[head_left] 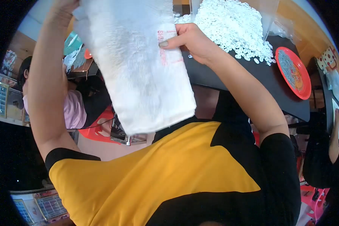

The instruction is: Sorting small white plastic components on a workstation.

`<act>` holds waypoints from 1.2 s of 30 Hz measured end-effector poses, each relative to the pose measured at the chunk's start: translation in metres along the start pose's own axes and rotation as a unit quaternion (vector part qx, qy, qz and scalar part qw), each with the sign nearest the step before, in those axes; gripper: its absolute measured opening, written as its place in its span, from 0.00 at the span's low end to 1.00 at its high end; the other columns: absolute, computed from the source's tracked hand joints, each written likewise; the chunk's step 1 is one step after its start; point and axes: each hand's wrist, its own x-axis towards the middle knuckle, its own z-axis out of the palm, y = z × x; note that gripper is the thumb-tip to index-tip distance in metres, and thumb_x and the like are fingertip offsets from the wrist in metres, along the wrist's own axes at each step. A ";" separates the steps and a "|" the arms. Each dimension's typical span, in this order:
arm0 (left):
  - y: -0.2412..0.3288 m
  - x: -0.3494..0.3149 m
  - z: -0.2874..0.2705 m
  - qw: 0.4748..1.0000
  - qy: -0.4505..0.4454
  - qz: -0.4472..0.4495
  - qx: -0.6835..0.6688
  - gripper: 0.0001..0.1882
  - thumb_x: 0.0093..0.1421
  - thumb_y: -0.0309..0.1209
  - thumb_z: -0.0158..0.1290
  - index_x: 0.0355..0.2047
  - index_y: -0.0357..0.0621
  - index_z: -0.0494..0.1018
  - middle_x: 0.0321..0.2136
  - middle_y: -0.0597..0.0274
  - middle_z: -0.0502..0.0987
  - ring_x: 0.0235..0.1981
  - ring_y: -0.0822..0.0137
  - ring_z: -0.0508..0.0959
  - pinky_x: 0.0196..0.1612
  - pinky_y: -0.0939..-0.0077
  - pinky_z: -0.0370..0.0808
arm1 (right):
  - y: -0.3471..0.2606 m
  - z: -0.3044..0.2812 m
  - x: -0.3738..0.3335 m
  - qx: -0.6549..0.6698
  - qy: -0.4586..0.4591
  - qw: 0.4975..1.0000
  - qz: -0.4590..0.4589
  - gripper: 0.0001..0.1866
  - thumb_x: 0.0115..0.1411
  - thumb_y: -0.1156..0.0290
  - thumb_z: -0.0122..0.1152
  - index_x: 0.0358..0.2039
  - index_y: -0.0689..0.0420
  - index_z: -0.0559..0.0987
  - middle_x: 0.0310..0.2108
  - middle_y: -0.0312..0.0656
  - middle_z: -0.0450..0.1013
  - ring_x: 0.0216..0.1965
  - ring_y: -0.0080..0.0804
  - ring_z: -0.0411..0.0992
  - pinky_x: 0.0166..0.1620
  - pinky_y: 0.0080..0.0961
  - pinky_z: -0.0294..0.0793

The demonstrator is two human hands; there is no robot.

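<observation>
A white, fuzzy-looking cloth (139, 83) with red print near its right edge hangs in front of me, above my lap. My right hand (192, 41) pinches its right edge, thumb on the near face and fingers behind. Raised at the upper left, my left hand (67, 8) closes at the cloth's upper left edge; the top of the picture cuts off part of it. The cloth's upper end is out of view. Beyond my right hand, a large heap of small white oval pieces (229, 24) lies on the dark table (211, 73).
A red oval tray (307, 81) of small grey pieces sits at the table's right end, near a clear plastic bag (284, 28). At left, another person in a pink top (74, 109) sits on a red chair (98, 132) near a green basket (72, 43). Another person's arm (334, 139) shows far right.
</observation>
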 end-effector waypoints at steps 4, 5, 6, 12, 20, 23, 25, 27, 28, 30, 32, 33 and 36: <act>-0.020 -0.026 0.024 0.998 0.050 -0.039 0.008 0.11 0.38 0.19 0.58 0.26 0.39 0.76 0.23 0.67 0.76 0.22 0.74 0.73 0.27 0.82 0.70 | 0.024 -0.006 0.022 -0.034 0.114 0.992 0.030 0.15 0.49 0.79 0.64 0.40 0.65 0.79 0.36 0.44 0.78 0.36 0.31 0.77 0.44 0.29 0.75; -0.023 -0.037 0.028 0.998 0.043 -0.038 0.026 0.11 0.39 0.19 0.58 0.26 0.39 0.76 0.23 0.66 0.77 0.23 0.74 0.74 0.29 0.80 0.72 | 0.025 -0.009 0.022 -0.047 0.148 0.987 0.031 0.14 0.49 0.79 0.63 0.38 0.66 0.79 0.35 0.43 0.78 0.35 0.30 0.77 0.43 0.28 0.75; -0.029 -0.052 0.029 0.996 -0.010 -0.060 0.071 0.09 0.45 0.22 0.57 0.30 0.40 0.76 0.28 0.66 0.76 0.29 0.74 0.75 0.36 0.81 0.71 | 0.026 -0.013 0.022 -0.061 0.180 0.981 0.033 0.13 0.48 0.80 0.62 0.37 0.66 0.79 0.33 0.43 0.78 0.34 0.29 0.76 0.41 0.28 0.76; -0.084 -0.146 0.094 0.923 -0.297 -0.235 -0.069 0.09 0.44 0.21 0.59 0.29 0.40 0.78 0.23 0.74 0.73 0.25 0.84 0.68 0.29 0.89 0.64 | 0.051 -0.042 0.022 -0.101 0.217 0.970 0.047 0.10 0.52 0.84 0.52 0.33 0.60 0.78 0.29 0.39 0.75 0.30 0.25 0.74 0.33 0.23 0.74; -0.136 -0.152 0.134 0.977 0.009 -0.048 0.208 0.19 0.44 0.22 0.59 0.40 0.40 0.76 0.31 0.63 0.76 0.37 0.61 0.74 0.44 0.70 0.71 | 0.042 -0.038 0.016 -0.155 0.180 0.971 0.038 0.10 0.55 0.84 0.50 0.34 0.61 0.78 0.30 0.37 0.75 0.31 0.21 0.72 0.34 0.19 0.72; -0.137 -0.146 0.139 0.968 -0.033 -0.034 0.245 0.21 0.40 0.23 0.56 0.39 0.40 0.75 0.33 0.59 0.75 0.42 0.56 0.71 0.45 0.66 0.68 | 0.015 -0.033 0.004 -0.129 0.078 0.988 0.014 0.09 0.54 0.83 0.52 0.34 0.61 0.78 0.31 0.36 0.75 0.33 0.20 0.72 0.37 0.19 0.73; -0.145 -0.148 0.138 0.977 -0.052 -0.053 0.202 0.13 0.38 0.21 0.53 0.29 0.37 0.75 0.26 0.56 0.73 0.34 0.57 0.73 0.39 0.66 0.68 | 0.012 -0.047 0.000 -0.188 -0.015 0.981 -0.033 0.07 0.55 0.79 0.56 0.34 0.59 0.78 0.33 0.36 0.76 0.35 0.24 0.73 0.40 0.22 0.73; -0.147 -0.146 0.133 0.987 -0.033 -0.045 0.152 0.11 0.38 0.20 0.52 0.27 0.36 0.73 0.24 0.55 0.72 0.32 0.56 0.73 0.37 0.67 0.68 | 0.023 -0.064 -0.012 -0.431 0.024 0.897 -0.099 0.07 0.55 0.78 0.57 0.35 0.59 0.78 0.33 0.37 0.75 0.36 0.28 0.73 0.41 0.24 0.73; -0.143 -0.145 0.132 0.993 -0.012 -0.040 0.107 0.09 0.38 0.20 0.51 0.24 0.35 0.72 0.22 0.55 0.70 0.30 0.56 0.73 0.35 0.68 0.68 | 0.028 -0.070 -0.017 -0.640 0.054 0.750 -0.159 0.07 0.55 0.77 0.57 0.35 0.59 0.78 0.32 0.38 0.75 0.36 0.32 0.74 0.41 0.27 0.73; -0.132 -0.140 0.133 0.995 -0.010 -0.037 0.089 0.08 0.37 0.18 0.49 0.23 0.35 0.71 0.21 0.55 0.68 0.29 0.55 0.72 0.32 0.69 0.67 | 0.037 -0.075 -0.025 -0.674 0.013 0.716 -0.183 0.07 0.56 0.73 0.59 0.36 0.57 0.78 0.33 0.40 0.73 0.38 0.37 0.71 0.42 0.32 0.70; -0.123 -0.135 0.130 0.994 -0.030 0.006 0.101 0.10 0.37 0.16 0.47 0.23 0.36 0.71 0.21 0.55 0.68 0.29 0.55 0.72 0.34 0.68 0.67 | 0.038 -0.059 -0.028 -0.715 -0.024 0.670 -0.201 0.07 0.56 0.71 0.59 0.35 0.56 0.78 0.33 0.39 0.71 0.38 0.35 0.68 0.43 0.31 0.66; -0.120 -0.131 0.128 0.994 -0.032 0.006 0.101 0.10 0.37 0.16 0.47 0.23 0.36 0.71 0.21 0.55 0.68 0.29 0.55 0.72 0.34 0.68 0.67 | 0.043 -0.057 -0.029 -0.708 -0.019 0.664 -0.241 0.05 0.56 0.69 0.58 0.33 0.55 0.78 0.34 0.38 0.69 0.40 0.33 0.66 0.44 0.30 0.63; -0.120 -0.119 0.120 0.979 -0.045 0.099 0.174 0.12 0.37 0.16 0.48 0.25 0.38 0.72 0.24 0.57 0.71 0.31 0.55 0.72 0.35 0.67 0.68 | 0.048 -0.058 -0.026 -0.721 -0.056 0.651 -0.228 0.06 0.56 0.69 0.57 0.32 0.55 0.77 0.35 0.38 0.69 0.41 0.33 0.66 0.45 0.30 0.63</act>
